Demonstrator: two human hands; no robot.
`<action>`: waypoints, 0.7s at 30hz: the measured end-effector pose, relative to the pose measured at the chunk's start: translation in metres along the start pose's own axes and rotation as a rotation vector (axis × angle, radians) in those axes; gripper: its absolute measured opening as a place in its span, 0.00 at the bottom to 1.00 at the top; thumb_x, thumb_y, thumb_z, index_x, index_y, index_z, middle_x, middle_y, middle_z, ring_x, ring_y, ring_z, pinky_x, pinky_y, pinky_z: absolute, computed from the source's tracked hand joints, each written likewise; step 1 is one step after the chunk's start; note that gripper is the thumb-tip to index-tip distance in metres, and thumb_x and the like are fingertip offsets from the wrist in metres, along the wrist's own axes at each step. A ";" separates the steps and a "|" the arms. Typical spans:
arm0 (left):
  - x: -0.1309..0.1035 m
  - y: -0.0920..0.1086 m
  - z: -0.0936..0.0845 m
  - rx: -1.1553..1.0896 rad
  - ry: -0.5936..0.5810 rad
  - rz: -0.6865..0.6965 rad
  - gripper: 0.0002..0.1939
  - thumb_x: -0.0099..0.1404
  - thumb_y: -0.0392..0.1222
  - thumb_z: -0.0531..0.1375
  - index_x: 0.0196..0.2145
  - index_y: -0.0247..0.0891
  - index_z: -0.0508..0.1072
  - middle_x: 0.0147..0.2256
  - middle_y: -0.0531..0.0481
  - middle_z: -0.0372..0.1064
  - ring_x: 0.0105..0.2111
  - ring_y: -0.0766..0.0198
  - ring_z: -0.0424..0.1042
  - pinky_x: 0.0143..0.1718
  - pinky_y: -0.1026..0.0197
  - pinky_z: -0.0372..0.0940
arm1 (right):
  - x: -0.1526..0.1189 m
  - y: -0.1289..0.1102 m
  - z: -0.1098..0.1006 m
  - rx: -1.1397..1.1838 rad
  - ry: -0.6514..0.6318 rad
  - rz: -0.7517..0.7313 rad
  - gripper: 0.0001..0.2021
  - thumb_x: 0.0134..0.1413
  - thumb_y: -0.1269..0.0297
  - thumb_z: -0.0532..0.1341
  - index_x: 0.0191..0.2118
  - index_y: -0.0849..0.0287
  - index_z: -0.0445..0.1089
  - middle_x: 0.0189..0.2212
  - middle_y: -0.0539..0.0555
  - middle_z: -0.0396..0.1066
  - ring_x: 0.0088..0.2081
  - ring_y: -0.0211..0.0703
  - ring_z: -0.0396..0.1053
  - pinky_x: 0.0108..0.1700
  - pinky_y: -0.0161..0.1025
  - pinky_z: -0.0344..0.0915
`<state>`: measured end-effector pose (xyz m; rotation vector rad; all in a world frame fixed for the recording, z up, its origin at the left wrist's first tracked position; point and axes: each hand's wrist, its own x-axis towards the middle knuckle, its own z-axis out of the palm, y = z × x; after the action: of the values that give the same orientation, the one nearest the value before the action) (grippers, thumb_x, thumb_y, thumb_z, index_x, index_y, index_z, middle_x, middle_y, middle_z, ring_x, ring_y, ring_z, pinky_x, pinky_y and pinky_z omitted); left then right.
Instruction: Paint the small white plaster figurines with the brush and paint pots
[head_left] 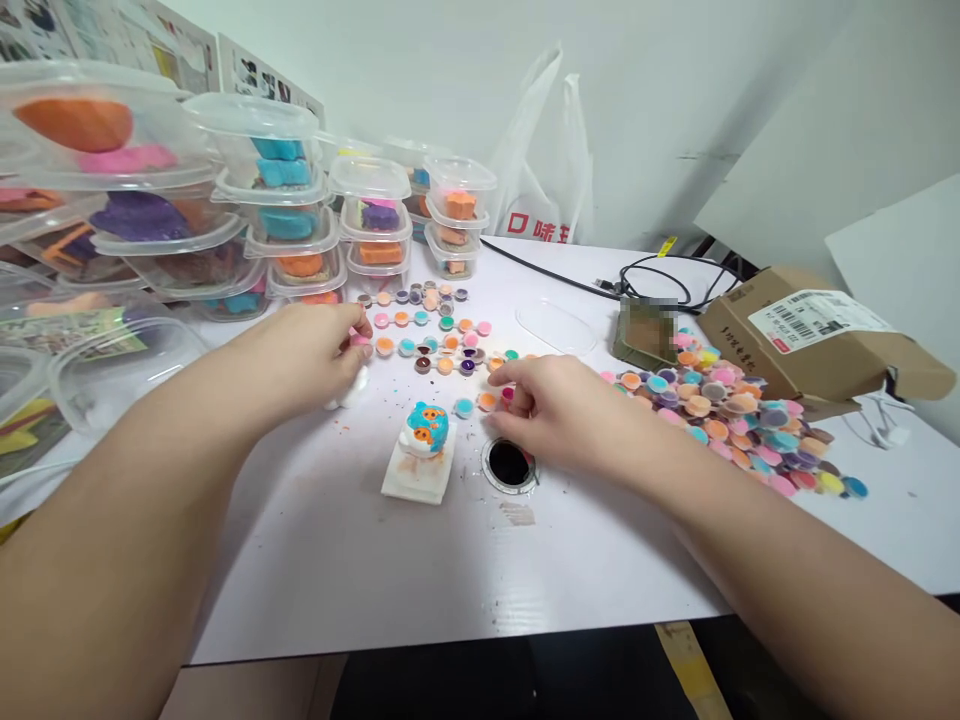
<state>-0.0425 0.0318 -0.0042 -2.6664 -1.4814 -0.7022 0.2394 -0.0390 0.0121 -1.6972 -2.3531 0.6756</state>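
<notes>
My left hand (319, 345) is closed, its thumb and fingertips pinching the pink end pot of a strip of small paint pots (384, 346). A white lump (349, 390) lies partly hidden beneath that hand. My right hand (559, 405) hovers over the right end of a nearer paint-pot strip (487, 401), thumb and index finger bent but apart. Between the hands, a small blue, orange and white painted figurine (427, 428) rests on a folded white tissue (416, 482). Below my right hand is a round cable hole (509, 465) with dark inside.
Stacked clear tubs (289, 200) with coloured pieces fill the left and back. More paint strips (420, 318) lie behind. At right are a heap of paint pots (720, 410), a cardboard box (810, 320), a partly blurred block (645, 335) and black cables (555, 275). A plastic bag (544, 170) stands behind.
</notes>
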 end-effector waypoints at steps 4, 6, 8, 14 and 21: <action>0.004 -0.007 0.011 0.223 -0.138 -0.098 0.10 0.64 0.46 0.58 0.26 0.44 0.70 0.19 0.50 0.70 0.16 0.61 0.62 0.20 0.59 0.50 | 0.004 -0.013 0.004 -0.178 -0.015 0.024 0.09 0.55 0.69 0.58 0.36 0.59 0.76 0.25 0.54 0.73 0.24 0.39 0.61 0.26 0.39 0.51; 0.005 -0.010 0.016 0.250 -0.080 -0.011 0.11 0.65 0.47 0.58 0.26 0.44 0.70 0.18 0.51 0.67 0.17 0.61 0.62 0.22 0.58 0.53 | 0.005 -0.017 0.004 -0.201 -0.006 0.053 0.09 0.56 0.69 0.57 0.35 0.59 0.75 0.25 0.55 0.73 0.24 0.40 0.62 0.26 0.39 0.51; 0.006 -0.011 0.016 0.293 -0.022 0.060 0.13 0.65 0.48 0.58 0.25 0.43 0.69 0.17 0.51 0.64 0.19 0.61 0.62 0.26 0.56 0.57 | 0.006 -0.020 0.004 -0.207 -0.001 0.083 0.09 0.56 0.69 0.57 0.34 0.59 0.75 0.26 0.55 0.73 0.25 0.40 0.63 0.26 0.39 0.50; 0.004 0.029 -0.008 0.131 0.029 -0.046 0.10 0.65 0.46 0.57 0.36 0.42 0.76 0.30 0.45 0.75 0.31 0.51 0.73 0.36 0.48 0.66 | 0.006 -0.018 0.000 -0.163 0.023 0.101 0.08 0.52 0.70 0.59 0.24 0.58 0.71 0.23 0.54 0.71 0.24 0.39 0.62 0.26 0.39 0.51; -0.003 0.068 -0.003 -0.185 -0.128 0.136 0.14 0.67 0.48 0.59 0.47 0.46 0.79 0.46 0.49 0.79 0.46 0.52 0.76 0.40 0.54 0.69 | -0.001 -0.008 -0.013 0.164 -0.044 0.123 0.06 0.52 0.62 0.63 0.30 0.58 0.76 0.19 0.49 0.70 0.21 0.36 0.60 0.23 0.38 0.53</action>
<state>0.0104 -0.0090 0.0107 -2.9685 -1.3026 -0.7033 0.2382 -0.0387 0.0268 -1.7817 -2.1670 0.9095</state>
